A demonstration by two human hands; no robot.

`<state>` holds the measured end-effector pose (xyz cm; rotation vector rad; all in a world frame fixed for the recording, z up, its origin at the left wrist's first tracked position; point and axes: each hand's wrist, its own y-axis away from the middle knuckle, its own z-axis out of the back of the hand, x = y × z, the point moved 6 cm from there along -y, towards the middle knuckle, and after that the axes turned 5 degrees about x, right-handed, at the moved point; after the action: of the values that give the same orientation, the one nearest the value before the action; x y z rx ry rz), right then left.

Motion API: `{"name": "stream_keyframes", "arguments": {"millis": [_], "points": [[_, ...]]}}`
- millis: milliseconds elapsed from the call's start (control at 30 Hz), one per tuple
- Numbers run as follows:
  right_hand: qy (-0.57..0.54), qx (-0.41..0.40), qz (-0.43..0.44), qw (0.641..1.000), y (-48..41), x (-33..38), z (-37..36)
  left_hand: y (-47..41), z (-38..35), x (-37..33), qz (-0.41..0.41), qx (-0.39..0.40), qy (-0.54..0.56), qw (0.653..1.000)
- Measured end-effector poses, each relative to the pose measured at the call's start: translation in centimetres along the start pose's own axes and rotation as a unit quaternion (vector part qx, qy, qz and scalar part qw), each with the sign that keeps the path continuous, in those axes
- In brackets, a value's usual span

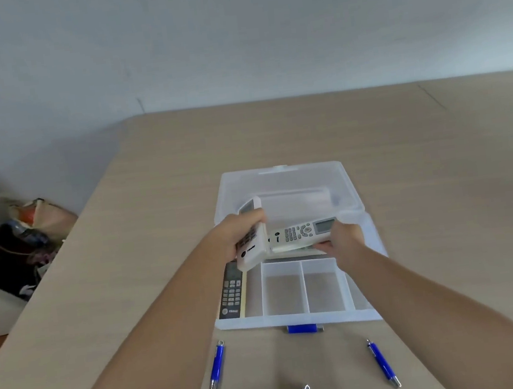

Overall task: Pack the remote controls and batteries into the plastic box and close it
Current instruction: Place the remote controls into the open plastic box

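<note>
A clear plastic box [299, 318] lies open on the table, its lid [282, 178] folded back behind it. My left hand [240, 235] grips a white remote [252, 253], tilted upright over the box's left side. My right hand [343, 238] holds a second white remote [302, 232] lying crosswise over the box's back part. A third remote [232, 291] with a dark face lies in the box's left compartment. Several blue batteries lie on the table in front of the box, among them one on the left [217, 365], one on the right [383, 363] and one against the front wall [304, 328].
An inner tray [304, 285] with two bare cells sits in the box's middle. A bag with clutter [21, 236] stands on the floor left of the table. The table's left edge runs diagonally near my left arm.
</note>
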<state>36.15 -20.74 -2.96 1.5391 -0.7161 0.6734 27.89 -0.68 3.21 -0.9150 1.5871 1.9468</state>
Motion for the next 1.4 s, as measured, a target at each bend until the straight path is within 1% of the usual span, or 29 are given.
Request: {"name": "stream_keyframes", "arguments": {"millis": [100,167,233,300,367,400,467,567,633,667,767,833,900,1033,1200,1267,1400], "points": [[-0.033,0.002,-0.008,0.999,-0.6,-0.3,-1.4,-0.6,0.3,-0.7,-0.012,-0.009,-0.034,0.999],[-0.03,-0.046,-0.037,0.998,-0.9,-0.9,-1.5,-0.8,0.4,-1.1,-0.016,-0.013,-0.058,0.998],[0.026,-0.069,-0.04,0.996,-1.1,-0.9,-1.5,-1.0,0.5,-1.4,-0.032,-0.027,-0.074,0.996],[0.116,-0.063,-0.008,0.991,-1.1,0.4,-1.1,-1.5,0.6,-1.6,-0.062,-0.06,-0.099,0.991],[0.218,-0.051,0.021,0.974,-1.0,1.6,-0.4,-1.5,0.6,-2.1,-0.1,-0.095,-0.152,0.979],[0.262,-0.048,0.028,0.963,-1.0,1.9,0.0,-1.5,0.3,-2.4,-0.121,-0.103,-0.188,0.969],[0.306,-0.037,0.034,0.951,-1.2,2.1,0.4,-1.3,-0.6,-3.1,-0.16,-0.11,-0.27,0.943],[0.302,-0.02,0.038,0.952,-1.5,2.2,1.2,-1.1,-2.5,-3.9,-0.212,-0.095,-0.352,0.907],[0.327,-0.032,0.076,0.941,-1.5,3.2,2.0,-1.3,-4.0,-4.2,-0.248,-0.074,-0.404,0.877],[0.354,-0.045,0.113,0.927,-1.4,4.0,2.3,-1.5,-4.9,-4.4,-0.259,-0.059,-0.427,0.864],[0.436,-0.09,0.225,0.867,-0.7,5.9,3.4,-2.0,-7.5,-4.5,-0.271,-0.016,-0.491,0.828],[0.467,-0.098,0.24,0.845,-1.0,5.7,4.6,-2.3,-9.0,-4.5,-0.284,0.0,-0.535,0.795],[0.473,-0.082,0.223,0.849,-1.6,5.3,5.7,-2.8,-9.9,-4.3,-0.287,0.013,-0.569,0.771],[0.428,-0.055,0.216,0.876,-2.6,5.0,7.0,-4.3,-10.3,-3.1,-0.279,0.013,-0.607,0.744],[0.414,-0.054,0.217,0.882,-2.9,4.9,7.3,-5.2,-10.5,-2.5,-0.293,-0.012,-0.644,0.706],[0.413,-0.051,0.222,0.882,-2.9,5.0,7.4,-5.3,-10.3,-2.4,-0.297,-0.025,-0.649,0.7],[0.414,-0.053,0.226,0.88,-2.8,4.9,7.4,-5.3,-9.7,-2.4,-0.308,-0.073,-0.636,0.704]]}}
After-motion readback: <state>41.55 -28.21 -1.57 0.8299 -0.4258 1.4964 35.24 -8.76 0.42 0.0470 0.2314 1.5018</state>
